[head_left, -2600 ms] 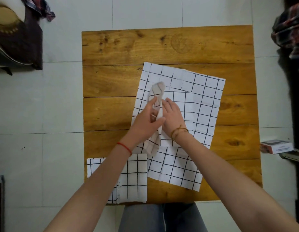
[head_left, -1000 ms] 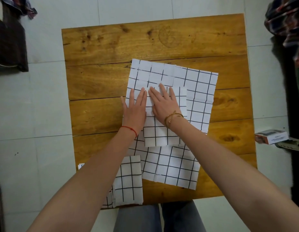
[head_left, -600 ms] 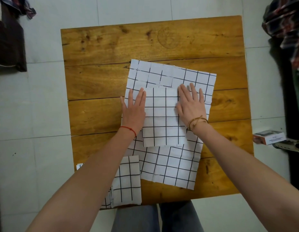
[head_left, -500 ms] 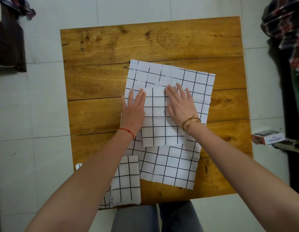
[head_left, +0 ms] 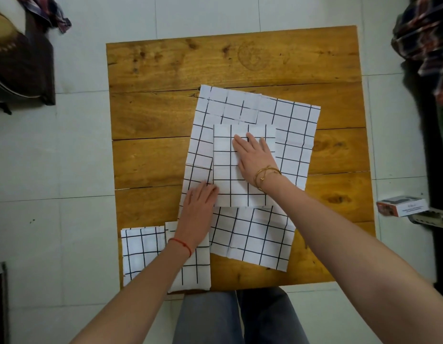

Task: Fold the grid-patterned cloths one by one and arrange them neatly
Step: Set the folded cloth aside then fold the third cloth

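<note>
Item 1, far left of the wooden table [head_left: 166, 70], near edge: two folded cloths [head_left: 143, 247], grid-patterned, lying side by side and touching. My left forearm crosses the right-hand one. I judge these to be the finished pieces, kept at the corner closest to me so the middle stays free for folding.

Item 2, my left hand [head_left: 199, 207]: fingers straight and together, palm down, gripping nothing. Its fingertips meet the lower left corner of the piece in work. I read this as a hand placed either to pin that corner or to slip under it for lifting; which one I cannot tell.

Item 3, centre: the folded cloth in work [head_left: 225, 160], a small upright rectangle, edges squared. It sits on top of the flat pile, not on bare wood.

Item 4, my right hand [head_left: 256, 157]: flat and relaxed, fingers spread a little, pressing the folded cloth's right half. It holds nothing; I judge the weight keeps the layers from springing open.

Item 5, beneath and to the right: the unfolded cloths [head_left: 295, 135], spread wide and slightly askew on the table, creased, at least two layers judging by the offset top edge. These appear to be the stock left to fold.

Item 6, far right, on the floor: a small box [head_left: 402, 207], not part of the job.
</note>
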